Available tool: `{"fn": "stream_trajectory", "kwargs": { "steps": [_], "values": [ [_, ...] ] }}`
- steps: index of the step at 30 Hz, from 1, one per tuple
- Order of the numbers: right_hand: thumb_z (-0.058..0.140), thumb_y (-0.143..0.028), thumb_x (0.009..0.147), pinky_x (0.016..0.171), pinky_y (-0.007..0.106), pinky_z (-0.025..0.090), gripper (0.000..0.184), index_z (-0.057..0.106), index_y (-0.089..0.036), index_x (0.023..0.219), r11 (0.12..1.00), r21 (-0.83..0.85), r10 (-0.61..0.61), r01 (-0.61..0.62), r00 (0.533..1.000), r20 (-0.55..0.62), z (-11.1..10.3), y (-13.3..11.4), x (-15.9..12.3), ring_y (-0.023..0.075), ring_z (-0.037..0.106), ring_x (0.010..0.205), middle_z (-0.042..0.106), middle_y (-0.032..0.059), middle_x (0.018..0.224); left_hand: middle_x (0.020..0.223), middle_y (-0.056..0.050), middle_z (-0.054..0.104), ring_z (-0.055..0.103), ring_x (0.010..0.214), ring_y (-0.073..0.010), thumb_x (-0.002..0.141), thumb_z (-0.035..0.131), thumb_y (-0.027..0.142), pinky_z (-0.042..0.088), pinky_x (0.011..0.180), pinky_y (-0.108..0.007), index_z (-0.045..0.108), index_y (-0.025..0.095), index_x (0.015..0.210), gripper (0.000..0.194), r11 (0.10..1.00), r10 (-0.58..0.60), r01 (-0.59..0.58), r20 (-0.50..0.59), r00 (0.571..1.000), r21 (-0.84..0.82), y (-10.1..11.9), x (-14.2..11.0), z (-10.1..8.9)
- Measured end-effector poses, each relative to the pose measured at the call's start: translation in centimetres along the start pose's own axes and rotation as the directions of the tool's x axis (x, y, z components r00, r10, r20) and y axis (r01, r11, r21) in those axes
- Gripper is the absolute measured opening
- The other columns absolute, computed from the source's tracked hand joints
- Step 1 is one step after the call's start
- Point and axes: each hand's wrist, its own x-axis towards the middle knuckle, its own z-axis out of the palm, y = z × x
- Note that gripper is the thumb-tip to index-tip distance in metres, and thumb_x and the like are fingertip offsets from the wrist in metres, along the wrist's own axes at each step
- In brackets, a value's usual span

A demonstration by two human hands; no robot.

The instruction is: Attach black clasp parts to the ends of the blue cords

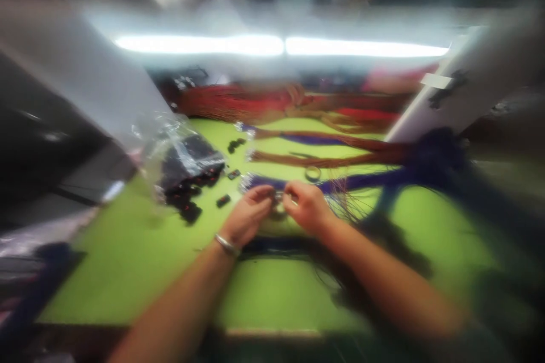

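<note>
My left hand (253, 210), with a bracelet (227, 245) at its wrist, is closed in a pinch over the middle of the green table (140, 272). Close beside it, fingers curled, is my right hand (310, 205). The fingertips nearly meet around something small and pale that blur hides. Just behind the hands runs a bundle of blue wires (357, 181) with shiny terminal ends (247, 182) at its left. Two black connectors (223, 201) lie singly to the left of my left hand. A ring of tape (313, 173) rests behind my right hand.
An opened clear plastic bag (187, 153) spills black connectors (185, 198) at the left. Brown wire bundles (323, 159) cross the table behind the hands, with red and brown bundles (242, 99) farther back. Dark wires (276, 245) lie near my forearms. White panels (114, 85) flank the bench under a tube light (204, 44).
</note>
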Motion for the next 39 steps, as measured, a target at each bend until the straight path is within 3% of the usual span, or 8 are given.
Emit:
{"fn": "stream_trajectory", "kwargs": {
  "steps": [11,16,30,39],
  "values": [
    [0.05,-0.018,0.076,0.056,0.021,0.033,0.008,0.055,-0.017,0.07,0.998,-0.012,-0.065,0.065,0.998,0.004,-0.4,0.2,0.0,0.0095,0.042,0.055,0.051,-0.0018,0.06,0.088,-0.002,0.068,0.063,0.077,-0.0099,0.065,0.074,0.01,0.049,0.073,-0.02,0.066,0.015,0.095,0.031,0.999,-0.036,0.036,0.002,0.999,-0.026,0.3,0.0,-0.1],
    [0.05,-0.018,0.073,0.053,0.02,0.032,0.009,0.053,-0.018,0.065,0.997,0.07,0.018,-0.02,1.0,0.024,-0.3,0.1,0.1,0.0086,0.041,0.052,0.051,-0.0029,0.057,0.092,-0.003,0.068,0.064,0.081,-0.0109,0.067,0.073,0.01,0.048,0.075,-0.02,0.066,0.016,0.097,0.031,1.0,-0.021,0.022,0.033,0.999,-0.018,0.0,0.2,-0.5],
    [0.051,-0.017,0.07,0.053,0.02,0.032,0.009,0.052,-0.017,0.06,0.994,0.043,0.093,-0.096,0.994,0.065,0.2,0.3,0.3,0.0091,0.042,0.053,0.052,-0.0027,0.056,0.09,-0.003,0.068,0.063,0.08,-0.0115,0.063,0.076,0.012,0.05,0.075,-0.023,0.065,0.015,0.094,0.033,0.999,0.019,-0.02,0.009,1.0,0.044,0.0,0.2,-0.5],
    [0.052,-0.019,0.077,0.056,0.021,0.034,0.007,0.056,-0.018,0.071,0.993,-0.071,-0.084,0.089,0.994,0.07,-0.1,0.2,-0.1,0.0097,0.046,0.056,0.057,-0.0005,0.063,0.085,-0.006,0.069,0.064,0.07,-0.0127,0.063,0.077,0.017,0.051,0.064,-0.023,0.065,0.012,0.096,0.035,0.998,-0.014,0.014,0.005,1.0,0.067,0.1,-0.2,0.2]
  ]
}}
